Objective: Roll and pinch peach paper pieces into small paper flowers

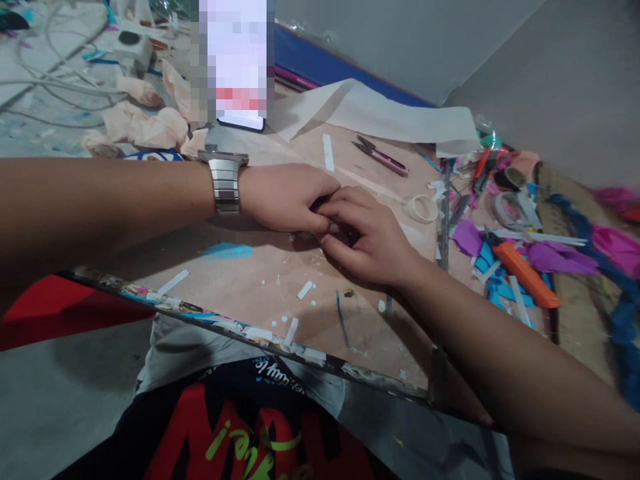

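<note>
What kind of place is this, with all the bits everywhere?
Probably a home craft corner on the floor. A pinkish work board is littered with paper scraps, with a white tape roll, purple-handled thread snips and an orange utility knife beside both hands.

A brushed steel link wristwatch (225,179) with a dull metallic sheen sits left of centre in the frame. Under it lies a flat pinkish-tan board (260,280), matt and slightly scuffed, dotted with small white paper scraps (305,289); its near edge is bound in glossy printed tape. At upper centre a long strip of cream paper (400,117) looks thin and matt. Below it lie purple-handled metal snips (383,157) with smooth plastic grips, and further right a small roll of pale tape (423,208). At right, a smooth orange plastic utility knife (523,273) rests among crinkled purple and blue tissue paper pieces (560,257). Crumpled peach tissue paper (145,123) fills the upper left.
</note>
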Demonstrator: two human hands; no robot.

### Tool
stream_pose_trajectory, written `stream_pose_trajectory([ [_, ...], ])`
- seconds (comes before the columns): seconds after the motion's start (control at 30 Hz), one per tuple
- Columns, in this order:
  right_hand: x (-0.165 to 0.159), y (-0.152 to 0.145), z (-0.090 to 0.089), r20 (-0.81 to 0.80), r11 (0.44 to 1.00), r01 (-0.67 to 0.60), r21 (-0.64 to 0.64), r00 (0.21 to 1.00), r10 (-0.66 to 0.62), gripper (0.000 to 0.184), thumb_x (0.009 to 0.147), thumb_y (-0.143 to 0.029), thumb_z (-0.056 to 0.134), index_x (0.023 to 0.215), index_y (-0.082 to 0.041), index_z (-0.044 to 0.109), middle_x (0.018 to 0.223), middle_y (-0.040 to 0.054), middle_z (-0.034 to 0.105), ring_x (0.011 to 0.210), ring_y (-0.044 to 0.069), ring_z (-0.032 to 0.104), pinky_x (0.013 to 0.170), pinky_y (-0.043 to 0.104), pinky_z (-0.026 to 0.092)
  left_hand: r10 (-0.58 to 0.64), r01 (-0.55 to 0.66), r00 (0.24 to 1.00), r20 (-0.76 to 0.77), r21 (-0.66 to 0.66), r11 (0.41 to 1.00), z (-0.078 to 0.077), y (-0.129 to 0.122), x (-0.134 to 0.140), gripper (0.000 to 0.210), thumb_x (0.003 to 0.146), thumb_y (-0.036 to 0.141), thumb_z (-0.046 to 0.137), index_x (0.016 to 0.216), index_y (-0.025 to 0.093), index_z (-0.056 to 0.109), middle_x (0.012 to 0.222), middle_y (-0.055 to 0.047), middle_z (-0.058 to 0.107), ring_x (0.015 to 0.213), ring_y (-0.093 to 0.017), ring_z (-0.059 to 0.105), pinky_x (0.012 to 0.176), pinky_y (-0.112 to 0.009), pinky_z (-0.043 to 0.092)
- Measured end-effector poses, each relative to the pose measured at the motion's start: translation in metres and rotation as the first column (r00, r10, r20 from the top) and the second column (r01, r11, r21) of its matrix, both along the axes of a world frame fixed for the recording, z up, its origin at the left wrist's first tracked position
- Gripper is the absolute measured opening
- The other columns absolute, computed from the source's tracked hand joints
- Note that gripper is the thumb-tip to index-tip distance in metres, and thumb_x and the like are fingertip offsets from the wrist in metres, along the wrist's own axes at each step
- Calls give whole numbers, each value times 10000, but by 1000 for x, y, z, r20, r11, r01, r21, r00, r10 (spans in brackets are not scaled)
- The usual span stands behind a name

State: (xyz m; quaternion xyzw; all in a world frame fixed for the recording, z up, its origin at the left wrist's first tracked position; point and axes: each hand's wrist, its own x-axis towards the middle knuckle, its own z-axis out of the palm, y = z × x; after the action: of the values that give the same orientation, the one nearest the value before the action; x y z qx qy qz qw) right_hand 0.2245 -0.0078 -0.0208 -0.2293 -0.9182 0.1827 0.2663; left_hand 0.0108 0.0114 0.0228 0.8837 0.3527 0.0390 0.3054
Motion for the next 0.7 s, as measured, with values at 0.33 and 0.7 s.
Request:
stream_pose_trajectory([
  [0.33, 0, 0, 0, 10, 1000, 6, -15, 1000, -5, 244, 871, -211, 629, 1107, -179, 681, 1113, 71, 688, 1029, 161, 634, 957, 329, 501, -3, 3, 999, 32, -6, 1000, -4, 2, -1, 219, 863, 302, 615, 1004, 163, 709, 933, -26, 749, 769, -131, 602, 693, -264, 355],
  [0.7, 0, 0, 1, 18, 999, 13, -31, 1000, -13, 243, 865, -212, 628, 1102, -190, 680, 1107, 68, 691, 1049, 168, 642, 979, 338, 507, -4, 4, 1000, 25, -23, 1000, -2, 2, -1, 251, 866, 327, 611, 1021, 161, 718, 950, -50, 757, 784, -147, 617, 728, -272, 383],
])
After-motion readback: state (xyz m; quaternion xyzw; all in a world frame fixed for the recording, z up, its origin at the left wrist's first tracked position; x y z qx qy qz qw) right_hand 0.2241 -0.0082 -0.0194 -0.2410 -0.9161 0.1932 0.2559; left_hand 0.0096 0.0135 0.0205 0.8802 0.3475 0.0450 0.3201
